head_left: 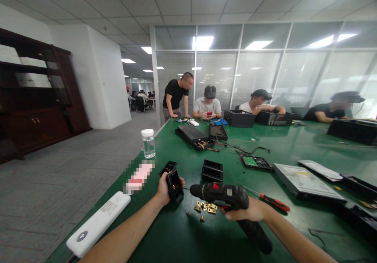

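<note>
My left hand (163, 189) grips a small black plastic part (174, 186), held upright just above the green table (182, 239). My right hand (252, 211) is wrapped round the handle of a black cordless screwdriver (224, 195), whose nose points left at the black part, a short gap away. Several small brass pieces and screws (205, 207) lie on the table below the tool. A second black plastic part (167, 167) lies just beyond my left hand.
A white power bank (98, 223) lies at the near left edge, a clear water bottle (148, 143) further back. A red-handled screwdriver (272, 201), a black frame (212, 170), a disc drive (306, 182) and opened devices lie around. Several people work at the far end.
</note>
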A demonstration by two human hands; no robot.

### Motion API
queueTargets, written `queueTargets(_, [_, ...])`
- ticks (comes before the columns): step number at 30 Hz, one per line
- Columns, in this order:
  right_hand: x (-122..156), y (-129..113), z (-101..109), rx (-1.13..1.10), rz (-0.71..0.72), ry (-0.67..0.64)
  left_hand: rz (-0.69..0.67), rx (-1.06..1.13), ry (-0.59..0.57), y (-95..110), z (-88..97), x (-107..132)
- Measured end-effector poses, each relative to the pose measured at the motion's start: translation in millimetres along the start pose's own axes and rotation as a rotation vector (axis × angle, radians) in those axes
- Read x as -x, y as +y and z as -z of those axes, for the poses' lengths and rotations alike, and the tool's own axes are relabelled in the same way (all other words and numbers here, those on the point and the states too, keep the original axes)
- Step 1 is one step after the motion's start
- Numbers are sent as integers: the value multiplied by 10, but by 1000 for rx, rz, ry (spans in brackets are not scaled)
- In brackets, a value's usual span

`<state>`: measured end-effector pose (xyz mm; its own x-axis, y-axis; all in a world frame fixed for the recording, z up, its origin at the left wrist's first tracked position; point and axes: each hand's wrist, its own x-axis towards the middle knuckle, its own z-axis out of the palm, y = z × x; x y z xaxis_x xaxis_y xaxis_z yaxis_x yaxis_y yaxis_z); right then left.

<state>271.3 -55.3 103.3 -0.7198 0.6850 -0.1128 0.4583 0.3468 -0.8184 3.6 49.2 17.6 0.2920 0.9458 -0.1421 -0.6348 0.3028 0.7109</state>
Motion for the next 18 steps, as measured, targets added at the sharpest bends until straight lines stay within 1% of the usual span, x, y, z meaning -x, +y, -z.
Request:
queueTargets(6, [-27,43,-1,-11,3,-2,1,-26,-16,-8,23,-1])
queueTargets(18, [-12,49,-3,-11,18,-2,12,-29,-15,-10,26,1])
